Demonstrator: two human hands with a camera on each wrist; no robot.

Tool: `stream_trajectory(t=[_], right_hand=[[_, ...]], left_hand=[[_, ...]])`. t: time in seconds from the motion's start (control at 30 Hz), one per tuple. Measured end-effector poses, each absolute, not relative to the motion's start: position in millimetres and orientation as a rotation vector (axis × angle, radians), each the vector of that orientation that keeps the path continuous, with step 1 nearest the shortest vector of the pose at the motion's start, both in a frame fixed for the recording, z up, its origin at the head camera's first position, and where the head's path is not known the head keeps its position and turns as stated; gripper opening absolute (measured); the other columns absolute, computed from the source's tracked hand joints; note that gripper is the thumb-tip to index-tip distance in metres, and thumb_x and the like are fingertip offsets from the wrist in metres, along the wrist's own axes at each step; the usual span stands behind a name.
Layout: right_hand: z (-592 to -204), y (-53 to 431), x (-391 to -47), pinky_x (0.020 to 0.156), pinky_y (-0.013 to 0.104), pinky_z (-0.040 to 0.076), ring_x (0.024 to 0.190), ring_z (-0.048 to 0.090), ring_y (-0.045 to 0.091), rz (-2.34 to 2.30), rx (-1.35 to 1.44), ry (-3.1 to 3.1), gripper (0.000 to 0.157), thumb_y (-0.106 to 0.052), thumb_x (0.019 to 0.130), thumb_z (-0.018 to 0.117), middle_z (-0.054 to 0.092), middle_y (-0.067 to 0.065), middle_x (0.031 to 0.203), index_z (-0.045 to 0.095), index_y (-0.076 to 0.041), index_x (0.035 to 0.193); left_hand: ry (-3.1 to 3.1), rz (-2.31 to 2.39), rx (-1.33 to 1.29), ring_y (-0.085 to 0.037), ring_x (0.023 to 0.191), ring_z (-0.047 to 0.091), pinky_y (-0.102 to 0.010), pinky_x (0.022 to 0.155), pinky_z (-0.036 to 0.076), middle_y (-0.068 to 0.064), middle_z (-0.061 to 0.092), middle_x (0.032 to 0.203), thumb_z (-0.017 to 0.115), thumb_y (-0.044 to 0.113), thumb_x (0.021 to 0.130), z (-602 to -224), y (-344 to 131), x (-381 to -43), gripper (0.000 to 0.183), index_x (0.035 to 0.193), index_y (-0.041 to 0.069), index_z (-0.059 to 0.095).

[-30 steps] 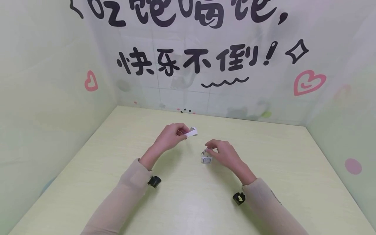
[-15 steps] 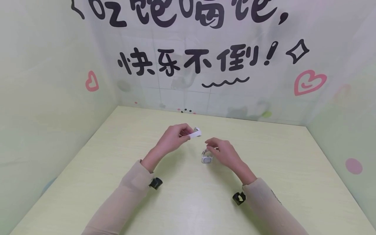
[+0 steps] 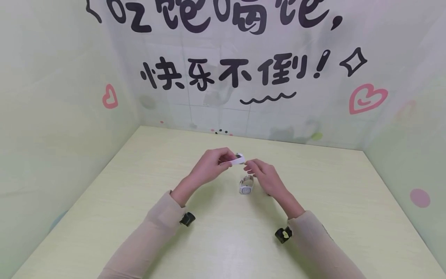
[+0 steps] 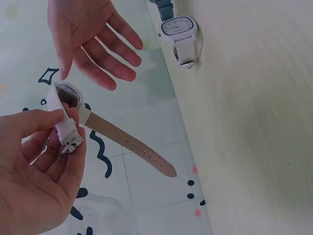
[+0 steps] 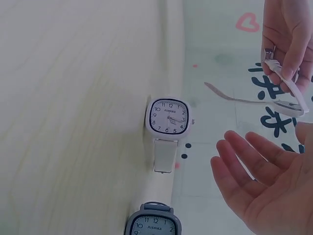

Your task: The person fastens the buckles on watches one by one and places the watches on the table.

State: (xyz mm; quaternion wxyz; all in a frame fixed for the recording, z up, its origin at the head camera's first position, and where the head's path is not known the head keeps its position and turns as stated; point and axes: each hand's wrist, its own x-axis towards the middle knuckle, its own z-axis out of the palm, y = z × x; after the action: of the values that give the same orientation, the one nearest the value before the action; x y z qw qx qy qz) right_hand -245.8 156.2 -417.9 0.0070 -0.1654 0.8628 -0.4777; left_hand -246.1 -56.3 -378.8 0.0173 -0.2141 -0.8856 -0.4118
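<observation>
My left hand (image 3: 209, 164) holds a white wristwatch (image 3: 239, 159) above the table, gripping its buckle-side strap between thumb and fingers. The watch's other strap, with holes and a tan underside (image 4: 132, 143), sticks out free in the left wrist view. My right hand (image 3: 270, 179) is beside the held watch with fingers extended; its thumb tip is close to the case, and whether it touches I cannot tell. Below the hands a second white wristwatch (image 3: 246, 190) stands on the table, its strap looped. Near it is a grey-blue wristwatch (image 5: 152, 226), mostly hidden by my right hand in the head view.
The pale wood-look table (image 3: 223, 240) has a white printed backdrop (image 3: 223, 112) behind it and panels on both sides. A black wrist camera (image 3: 187, 219) sits on the left sleeve, another black camera (image 3: 283, 235) on the right.
My left hand has moved right with the white wristwatch, toward my right hand. My right hand's fingers have risen from the standing white wristwatch and now reach up beside the held one.
</observation>
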Motion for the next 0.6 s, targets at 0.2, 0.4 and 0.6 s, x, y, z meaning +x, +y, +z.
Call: stream_trajectory(t=[0.2,0.4,0.6], right_hand=[[-416,158,-246,0.1,0.052,0.053,0.113,0.066,0.038,-1.667,-0.466,2.529,0.064,-0.046,0.109,0.025,0.069,0.024,0.12,0.061,0.005,0.127],[-417,158,-247,0.098,0.053,0.054,0.112,0.067,0.041,-1.721,-0.465,2.455,0.071,-0.049,0.109,0.019,0.068,0.027,0.12,0.061,0.006,0.126],[-416,159,-246,0.098,0.054,0.053,0.112,0.066,0.043,-1.757,-0.479,2.389,0.074,-0.049,0.109,0.016,0.065,0.032,0.122,0.055,0.01,0.13]], left_hand=[[-2.74,-1.223,-0.743,-0.014,0.09,0.067,-0.026,0.081,0.058,-0.005,0.073,0.102,0.066,0.005,0.094,-376,-50,-241,0.013,0.106,0.009,0.07],[-2.746,-1.126,-0.818,-0.013,0.09,0.067,-0.026,0.083,0.058,-0.002,0.073,0.102,0.066,0.006,0.094,-376,-45,-238,0.013,0.105,0.011,0.07],[-2.772,-1.085,-0.875,-0.013,0.093,0.068,-0.027,0.086,0.057,-0.002,0.073,0.104,0.065,0.006,0.095,-377,-42,-238,0.014,0.107,0.01,0.07]])
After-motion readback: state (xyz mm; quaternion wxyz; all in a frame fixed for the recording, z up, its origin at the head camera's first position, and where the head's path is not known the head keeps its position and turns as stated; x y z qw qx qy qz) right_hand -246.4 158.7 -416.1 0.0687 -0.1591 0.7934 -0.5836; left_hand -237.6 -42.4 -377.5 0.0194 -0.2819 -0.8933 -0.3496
